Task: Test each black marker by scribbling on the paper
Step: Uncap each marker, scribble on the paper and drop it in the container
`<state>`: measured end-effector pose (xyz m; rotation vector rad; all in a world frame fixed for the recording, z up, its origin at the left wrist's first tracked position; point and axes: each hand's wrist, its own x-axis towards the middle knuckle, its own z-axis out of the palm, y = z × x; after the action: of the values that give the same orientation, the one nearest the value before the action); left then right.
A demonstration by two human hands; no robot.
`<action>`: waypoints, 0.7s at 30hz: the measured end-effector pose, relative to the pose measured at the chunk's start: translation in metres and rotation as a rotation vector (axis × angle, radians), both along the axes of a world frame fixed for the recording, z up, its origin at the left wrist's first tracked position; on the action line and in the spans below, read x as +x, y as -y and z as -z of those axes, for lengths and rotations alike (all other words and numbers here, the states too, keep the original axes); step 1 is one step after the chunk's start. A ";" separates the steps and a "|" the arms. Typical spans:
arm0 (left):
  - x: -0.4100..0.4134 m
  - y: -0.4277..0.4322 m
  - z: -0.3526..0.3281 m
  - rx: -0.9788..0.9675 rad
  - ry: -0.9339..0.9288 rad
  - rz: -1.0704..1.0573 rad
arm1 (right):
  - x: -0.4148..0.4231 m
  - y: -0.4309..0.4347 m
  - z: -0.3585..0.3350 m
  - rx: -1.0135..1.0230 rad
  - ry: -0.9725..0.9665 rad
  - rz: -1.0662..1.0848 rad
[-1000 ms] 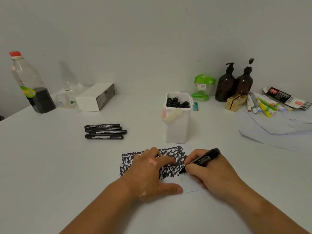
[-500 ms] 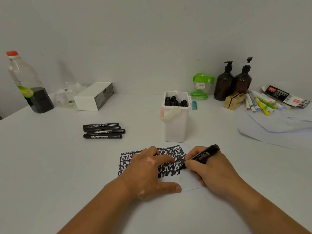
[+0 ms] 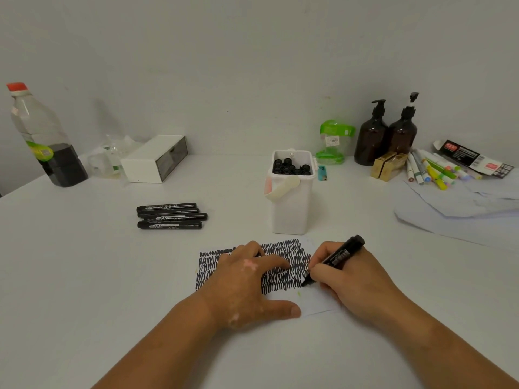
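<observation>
My right hand (image 3: 354,279) pinches one marker (image 3: 339,255), tip on the paper (image 3: 317,304) under my flat, spread left hand (image 3: 250,284); four spare markers (image 3: 171,216) lie well apart.

The paper (image 3: 317,304) lay on the worktop (image 3: 84,276) just before the tub (image 3: 290,211). Four markers (image 3: 171,216) lay left of the tub, two pump bottles (image 3: 387,136) behind it to the right.

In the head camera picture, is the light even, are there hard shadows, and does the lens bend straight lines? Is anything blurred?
Head view: light soft and dim, no glare; only a faint shadow on the wall behind the bottle; the wide lens bows the far edge of the table down at the left; the marker in the right hand and the scribbles on the paper look sharp.
</observation>
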<state>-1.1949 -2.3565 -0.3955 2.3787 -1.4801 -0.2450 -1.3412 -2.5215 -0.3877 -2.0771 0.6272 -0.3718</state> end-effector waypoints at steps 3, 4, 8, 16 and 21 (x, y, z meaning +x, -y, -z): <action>0.000 0.000 -0.001 0.002 -0.010 0.003 | 0.001 0.003 0.003 -0.025 0.010 0.043; -0.001 -0.001 -0.001 0.001 -0.016 0.004 | 0.002 0.003 0.003 -0.026 0.009 0.053; -0.001 -0.001 -0.001 0.003 -0.005 0.005 | 0.001 0.002 0.001 -0.003 -0.014 0.020; 0.005 -0.006 -0.012 -0.326 -0.279 -0.059 | -0.003 0.010 -0.008 0.405 0.351 0.145; 0.004 -0.005 -0.017 -0.489 -0.553 -0.112 | -0.005 0.016 -0.010 0.467 0.425 0.084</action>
<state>-1.1911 -2.3515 -0.3786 1.7997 -1.0026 -0.4176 -1.3460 -2.5375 -0.3772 -1.4720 0.4867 -0.6289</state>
